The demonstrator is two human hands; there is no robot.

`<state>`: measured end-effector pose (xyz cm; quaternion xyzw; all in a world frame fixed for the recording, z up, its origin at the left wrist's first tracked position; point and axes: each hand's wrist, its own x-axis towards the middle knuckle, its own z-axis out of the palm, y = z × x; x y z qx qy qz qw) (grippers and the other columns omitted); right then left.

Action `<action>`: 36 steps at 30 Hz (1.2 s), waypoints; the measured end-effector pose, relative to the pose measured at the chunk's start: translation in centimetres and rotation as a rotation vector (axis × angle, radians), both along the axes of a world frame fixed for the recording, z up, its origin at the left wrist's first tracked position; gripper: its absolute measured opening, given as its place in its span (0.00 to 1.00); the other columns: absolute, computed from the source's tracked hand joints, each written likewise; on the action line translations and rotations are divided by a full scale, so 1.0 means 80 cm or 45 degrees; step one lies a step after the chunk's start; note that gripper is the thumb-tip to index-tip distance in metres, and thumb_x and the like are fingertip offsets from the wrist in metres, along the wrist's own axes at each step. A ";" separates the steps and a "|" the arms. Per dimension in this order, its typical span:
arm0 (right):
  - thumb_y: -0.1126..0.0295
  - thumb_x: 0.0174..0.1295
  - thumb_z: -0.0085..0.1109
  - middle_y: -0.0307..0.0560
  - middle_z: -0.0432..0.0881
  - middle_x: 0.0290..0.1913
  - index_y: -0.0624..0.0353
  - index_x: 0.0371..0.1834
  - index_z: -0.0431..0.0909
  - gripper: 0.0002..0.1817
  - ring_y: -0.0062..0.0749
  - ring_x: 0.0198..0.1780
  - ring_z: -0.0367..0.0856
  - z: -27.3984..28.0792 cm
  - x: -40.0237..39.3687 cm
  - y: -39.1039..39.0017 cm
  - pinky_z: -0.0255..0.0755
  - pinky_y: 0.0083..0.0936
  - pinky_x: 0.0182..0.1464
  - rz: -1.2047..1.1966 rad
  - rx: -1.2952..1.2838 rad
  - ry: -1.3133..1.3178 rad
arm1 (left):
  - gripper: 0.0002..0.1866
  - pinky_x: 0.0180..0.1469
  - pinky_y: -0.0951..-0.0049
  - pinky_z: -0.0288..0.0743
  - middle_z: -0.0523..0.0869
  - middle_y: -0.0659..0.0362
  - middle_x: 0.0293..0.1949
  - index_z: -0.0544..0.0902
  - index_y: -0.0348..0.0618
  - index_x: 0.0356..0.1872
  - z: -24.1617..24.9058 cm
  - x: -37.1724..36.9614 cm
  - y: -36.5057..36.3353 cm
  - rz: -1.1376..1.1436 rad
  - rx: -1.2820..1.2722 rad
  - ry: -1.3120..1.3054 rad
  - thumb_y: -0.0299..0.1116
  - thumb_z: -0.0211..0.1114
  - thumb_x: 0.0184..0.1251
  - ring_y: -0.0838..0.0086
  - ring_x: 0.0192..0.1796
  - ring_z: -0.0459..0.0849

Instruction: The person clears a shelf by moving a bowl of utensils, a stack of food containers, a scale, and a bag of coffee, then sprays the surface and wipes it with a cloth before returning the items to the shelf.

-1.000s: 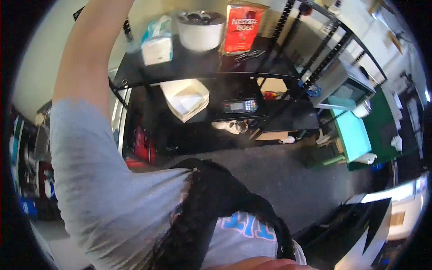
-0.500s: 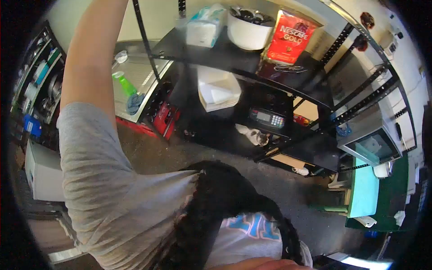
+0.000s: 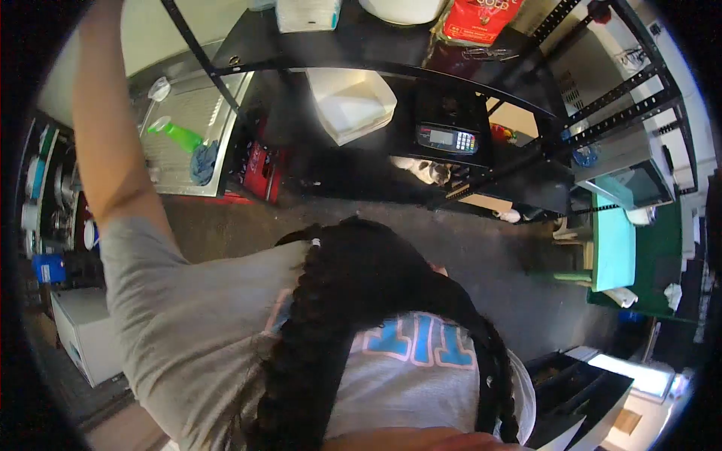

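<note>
My left arm, in a grey sleeve, stretches up along the left side of the head view. Its hand lies beyond the top edge, so what it holds or touches is hidden. My right hand does not show; only a tiny patch of skin appears past the dark hair, too small to identify. Ahead stands a black metal shelf. On it are a red coffee pouch, a white bowl, a white packet, stacked white paper trays and a scale with a keypad.
On a steel drainboard at the left are a green spray bottle and a blue-grey cloth. A cat is low in the shelf. A microwave and a turquoise tabletop stand at the right.
The view has tilted down, so the upper shelf items are cut off at the top. My left arm has shifted further left in the picture; its hand is out of view in both frames.
</note>
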<state>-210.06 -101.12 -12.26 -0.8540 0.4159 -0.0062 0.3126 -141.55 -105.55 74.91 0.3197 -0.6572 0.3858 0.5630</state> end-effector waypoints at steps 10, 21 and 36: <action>0.58 0.59 0.66 0.50 0.89 0.46 0.53 0.45 0.86 0.15 0.48 0.46 0.87 0.125 0.028 0.094 0.81 0.44 0.47 -0.596 0.432 0.693 | 0.26 0.72 0.52 0.64 0.59 0.43 0.75 0.81 0.56 0.62 -0.506 -0.124 -0.041 0.141 1.328 0.312 0.34 0.71 0.60 0.40 0.73 0.62; 0.63 0.64 0.60 0.48 0.88 0.45 0.54 0.40 0.86 0.10 0.38 0.52 0.84 0.059 0.020 0.028 0.77 0.33 0.53 -0.130 -0.211 0.815 | 0.16 0.75 0.33 0.50 0.61 0.48 0.77 0.91 0.52 0.42 -0.605 -0.053 -0.097 0.278 1.641 -0.165 0.48 0.75 0.57 0.45 0.81 0.47; 0.64 0.56 0.69 0.57 0.81 0.57 0.54 0.62 0.79 0.27 0.52 0.54 0.82 0.434 0.276 -0.442 0.77 0.39 0.57 -0.681 -0.562 -0.574 | 0.14 0.58 0.62 0.77 0.80 0.49 0.58 0.82 0.42 0.50 -0.560 -0.215 -0.137 -0.362 1.371 0.097 0.27 0.67 0.63 0.56 0.61 0.80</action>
